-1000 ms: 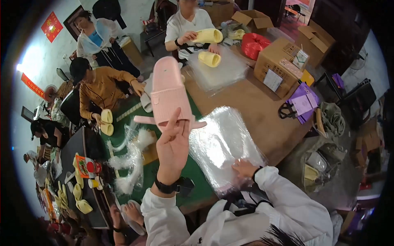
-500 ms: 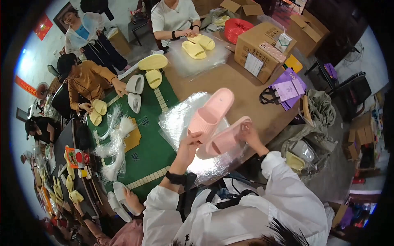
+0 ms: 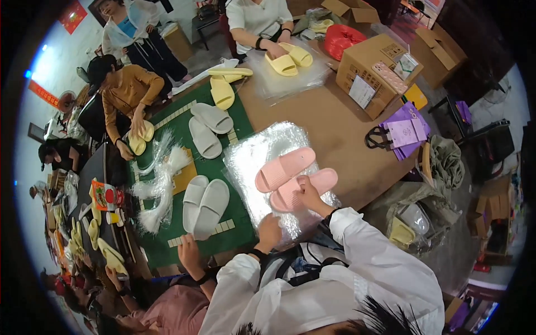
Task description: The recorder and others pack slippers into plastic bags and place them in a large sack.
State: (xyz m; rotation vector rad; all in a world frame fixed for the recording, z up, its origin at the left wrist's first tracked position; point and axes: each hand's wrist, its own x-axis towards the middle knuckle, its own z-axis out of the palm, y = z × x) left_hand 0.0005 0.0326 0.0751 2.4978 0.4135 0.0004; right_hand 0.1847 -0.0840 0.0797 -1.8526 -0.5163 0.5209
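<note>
A pair of pink slide slippers lies side by side on a stack of clear, shiny plastic bags (image 3: 245,162). The far slipper (image 3: 287,167) touches nothing of mine. On the near slipper (image 3: 321,181), my right hand (image 3: 311,198) grips the strap side, its fingers partly hidden. My left hand (image 3: 270,232) is at the near edge of the bag stack, fingers curled, and what they hold, if anything, is hidden. To the left on the green mat (image 3: 167,226) rests a pair of grey slippers (image 3: 204,206), with a co-worker's hand (image 3: 190,254) close by.
More grey slippers (image 3: 207,131) and yellow slippers (image 3: 223,92) lie farther back. White string bundles (image 3: 162,184) spread on the mat. Across the table a person handles yellow slippers (image 3: 287,60). A cardboard box (image 3: 371,72) and purple bags (image 3: 405,131) stand at the right.
The pink slippers, held up before, now lie on the bags. My left hand has let go and moved nearer me. The co-worker's grey pair now sits on the mat; more grey slippers shifted nearer.
</note>
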